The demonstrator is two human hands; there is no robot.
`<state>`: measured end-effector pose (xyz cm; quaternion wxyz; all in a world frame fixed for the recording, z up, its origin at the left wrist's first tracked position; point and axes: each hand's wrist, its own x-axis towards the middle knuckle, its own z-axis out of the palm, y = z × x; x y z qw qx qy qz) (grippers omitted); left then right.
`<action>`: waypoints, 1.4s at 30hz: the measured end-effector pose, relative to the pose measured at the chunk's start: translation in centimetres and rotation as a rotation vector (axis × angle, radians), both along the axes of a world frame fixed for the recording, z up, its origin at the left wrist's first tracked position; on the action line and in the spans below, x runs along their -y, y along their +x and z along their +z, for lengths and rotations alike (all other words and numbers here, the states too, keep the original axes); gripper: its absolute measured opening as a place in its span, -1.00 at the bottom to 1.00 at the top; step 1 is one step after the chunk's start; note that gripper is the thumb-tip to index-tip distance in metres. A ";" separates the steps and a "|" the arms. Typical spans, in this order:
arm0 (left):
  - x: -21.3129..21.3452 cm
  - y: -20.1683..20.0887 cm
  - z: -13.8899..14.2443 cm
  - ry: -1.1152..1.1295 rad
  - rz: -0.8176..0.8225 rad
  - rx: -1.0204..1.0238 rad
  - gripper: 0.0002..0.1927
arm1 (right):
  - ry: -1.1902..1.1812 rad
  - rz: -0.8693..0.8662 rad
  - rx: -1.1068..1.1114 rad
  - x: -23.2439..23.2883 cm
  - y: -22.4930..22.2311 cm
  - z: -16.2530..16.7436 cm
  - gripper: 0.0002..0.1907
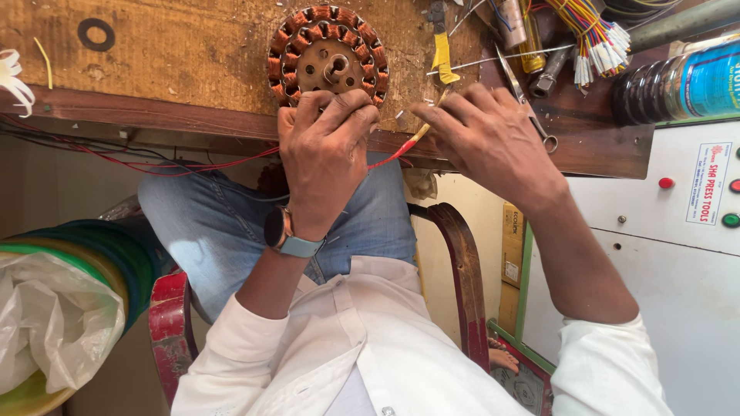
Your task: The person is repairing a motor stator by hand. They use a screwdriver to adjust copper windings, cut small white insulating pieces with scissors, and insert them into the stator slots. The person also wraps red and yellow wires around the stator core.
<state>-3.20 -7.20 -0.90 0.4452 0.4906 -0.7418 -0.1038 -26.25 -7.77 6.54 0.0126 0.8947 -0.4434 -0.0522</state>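
A round motor stator point(327, 58) wound with copper coils lies flat on the wooden bench point(177, 54), close to its near edge. The left hand point(324, 154) rests against the near side of the stator, fingers curled closed over its lower rim and the coils there; a watch sits on that wrist. The right hand point(486, 139) is just to the right of it, fingers pinched shut on a thin red wire with a yellow sleeve point(408, 142) that runs from the fingertips down and left toward the left hand. More red wires point(154, 163) hang below the bench edge over the person's knee.

On the bench behind the right hand lie scissors point(524, 96), a strip of yellow tape point(442, 58) and a bundle of coloured wires with white ends point(597, 35). A dark ribbed bottle with a blue label point(678, 85) lies on its side at the far right. A black rubber ring point(95, 34) sits well apart on the left of the bench.
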 end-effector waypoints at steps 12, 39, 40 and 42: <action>-0.2 -0.6 -2.3 -0.083 0.051 -0.045 -0.85 | 0.081 -0.211 0.359 0.1 2.9 0.6 -0.46; -0.3 -0.7 -3.2 -0.051 0.032 -0.143 -0.87 | 0.467 -0.089 0.068 0.5 3.8 1.4 -0.70; -0.3 -0.8 -3.2 -0.052 0.030 -0.142 -0.87 | 0.512 0.019 0.230 0.5 3.8 1.4 -0.66; -0.3 -0.6 -3.3 -0.067 0.021 -0.128 -0.83 | 0.592 0.234 0.555 0.5 3.8 1.4 -0.57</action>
